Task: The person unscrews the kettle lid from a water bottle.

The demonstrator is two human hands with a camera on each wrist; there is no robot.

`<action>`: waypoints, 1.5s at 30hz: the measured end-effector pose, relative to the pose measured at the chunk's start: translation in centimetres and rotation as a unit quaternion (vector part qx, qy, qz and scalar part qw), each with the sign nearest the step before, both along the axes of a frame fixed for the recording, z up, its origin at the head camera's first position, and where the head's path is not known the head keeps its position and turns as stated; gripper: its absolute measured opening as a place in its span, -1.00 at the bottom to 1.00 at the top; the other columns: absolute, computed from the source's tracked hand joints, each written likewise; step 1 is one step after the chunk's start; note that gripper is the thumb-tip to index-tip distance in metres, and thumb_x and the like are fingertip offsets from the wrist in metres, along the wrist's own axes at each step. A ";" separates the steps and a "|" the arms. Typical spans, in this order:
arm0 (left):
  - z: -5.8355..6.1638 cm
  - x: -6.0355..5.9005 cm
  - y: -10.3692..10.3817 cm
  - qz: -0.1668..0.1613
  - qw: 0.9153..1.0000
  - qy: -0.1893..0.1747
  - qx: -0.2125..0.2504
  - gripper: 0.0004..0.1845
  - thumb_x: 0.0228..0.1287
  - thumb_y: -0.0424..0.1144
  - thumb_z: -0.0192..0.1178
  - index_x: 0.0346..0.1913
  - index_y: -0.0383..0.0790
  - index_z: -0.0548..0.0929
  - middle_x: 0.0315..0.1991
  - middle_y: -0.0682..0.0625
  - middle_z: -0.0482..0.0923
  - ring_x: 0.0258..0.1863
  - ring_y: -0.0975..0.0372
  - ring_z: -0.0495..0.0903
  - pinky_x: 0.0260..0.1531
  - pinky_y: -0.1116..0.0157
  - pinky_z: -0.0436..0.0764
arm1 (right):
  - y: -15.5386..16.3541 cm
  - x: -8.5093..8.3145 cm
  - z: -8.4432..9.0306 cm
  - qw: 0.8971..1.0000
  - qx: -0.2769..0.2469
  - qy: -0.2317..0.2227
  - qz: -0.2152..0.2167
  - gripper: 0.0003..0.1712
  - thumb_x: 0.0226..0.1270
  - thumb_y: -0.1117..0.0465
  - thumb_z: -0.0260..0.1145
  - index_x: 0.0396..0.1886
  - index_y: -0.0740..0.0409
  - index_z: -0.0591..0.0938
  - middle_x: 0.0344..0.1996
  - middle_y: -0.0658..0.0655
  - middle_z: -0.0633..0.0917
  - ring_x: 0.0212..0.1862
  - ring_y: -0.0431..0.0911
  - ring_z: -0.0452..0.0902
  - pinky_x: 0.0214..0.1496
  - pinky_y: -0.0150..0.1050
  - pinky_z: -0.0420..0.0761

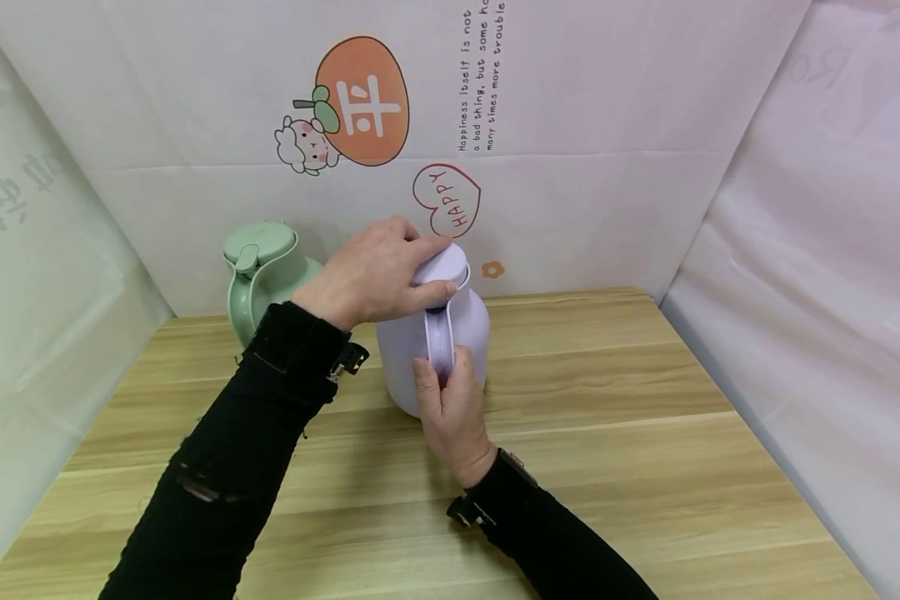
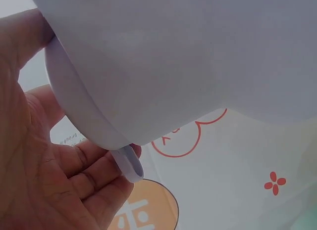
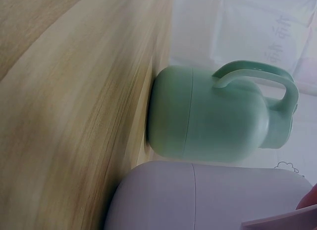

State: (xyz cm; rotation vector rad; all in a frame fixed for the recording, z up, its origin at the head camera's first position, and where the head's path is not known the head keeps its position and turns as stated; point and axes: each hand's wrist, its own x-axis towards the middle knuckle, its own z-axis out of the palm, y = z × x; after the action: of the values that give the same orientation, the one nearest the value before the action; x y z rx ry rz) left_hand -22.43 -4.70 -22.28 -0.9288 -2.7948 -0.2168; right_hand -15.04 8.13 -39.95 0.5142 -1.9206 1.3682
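Note:
A lavender thermos jug [image 1: 399, 362] stands upright on the wooden table. My left hand [image 1: 375, 271] reaches over from the left and grips its round lid [image 1: 447, 265], thumb on the near side and fingers on the far side. In the left wrist view, the fingers curl round the lid [image 2: 77, 99], beside a small loop-shaped tab [image 2: 130, 165]. Lower down, my right hand [image 1: 457, 417] holds the jug's handle [image 1: 440, 337], thumb to the left of it. The right wrist view shows the jug's lower body [image 3: 163, 198] up close; most of that hand is out of frame.
A green thermos jug [image 3: 223, 116] of similar shape stands to the left, partly behind my left forearm in the head view. The wooden table [image 1: 607, 400] ends at a white printed cloth backdrop [image 1: 607, 125], with cloth walls at both sides.

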 end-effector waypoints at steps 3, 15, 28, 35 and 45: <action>0.0 0.0 0.0 0.003 1.000 0.000 0.000 -0.29 0.39 0.31 0.16 0.50 0.10 0.49 0.14 -0.18 0.56 0.09 0.05 0.49 -0.02 0.09 0.53 | 0.0 0.0 0.0 1.000 -0.001 -0.001 0.001 -0.44 0.68 -0.15 0.05 -0.08 0.34 0.44 -0.34 0.21 0.57 -0.32 -0.01 0.55 -0.32 -0.17 0.54; 0.1 0.0 0.0 0.024 0.999 -0.008 -0.025 -0.23 0.41 0.38 0.08 0.54 0.05 0.42 0.31 -0.17 0.55 0.27 -0.07 0.48 0.27 -0.04 0.44 | 0.0 -0.1 0.0 1.000 -0.002 0.004 0.003 -0.45 0.68 -0.15 0.04 -0.07 0.33 0.44 -0.32 0.23 0.59 -0.30 0.00 0.57 -0.29 -0.15 0.56; -0.2 0.1 -0.1 0.014 0.999 0.021 -0.023 -0.26 0.41 0.35 0.09 0.43 -0.07 0.49 0.09 -0.14 0.67 0.01 -0.02 0.57 0.04 0.02 0.51 | 0.0 -0.1 0.0 1.000 -0.004 0.004 0.006 -0.45 0.68 -0.16 0.04 -0.08 0.32 0.44 -0.33 0.21 0.57 -0.33 -0.01 0.56 -0.32 -0.17 0.55; -0.5 0.2 0.0 0.032 0.999 0.019 0.006 -0.24 0.37 0.38 0.13 0.42 -0.06 0.52 0.10 -0.17 0.67 0.04 -0.01 0.57 0.01 0.03 0.52 | 0.0 -0.1 -0.1 1.000 -0.004 -0.004 0.004 -0.43 0.68 -0.17 0.04 -0.08 0.34 0.43 -0.32 0.23 0.58 -0.32 0.00 0.57 -0.31 -0.17 0.55; -1.3 0.1 0.4 0.065 0.997 0.020 0.042 -0.18 0.29 0.46 0.13 0.40 -0.04 0.54 0.03 -0.18 0.63 -0.02 0.01 0.54 -0.11 0.02 0.56 | 0.1 -0.1 0.0 1.000 -0.004 -0.005 0.004 -0.42 0.67 -0.17 0.04 -0.08 0.34 0.43 -0.30 0.24 0.59 -0.30 0.01 0.57 -0.31 -0.16 0.56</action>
State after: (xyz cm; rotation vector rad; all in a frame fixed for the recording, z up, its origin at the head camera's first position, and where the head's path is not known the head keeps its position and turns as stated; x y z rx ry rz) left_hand -22.37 -4.32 -23.56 -0.7203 -2.7727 -0.2916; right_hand -15.18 8.18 -39.99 0.5135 -1.9215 1.3855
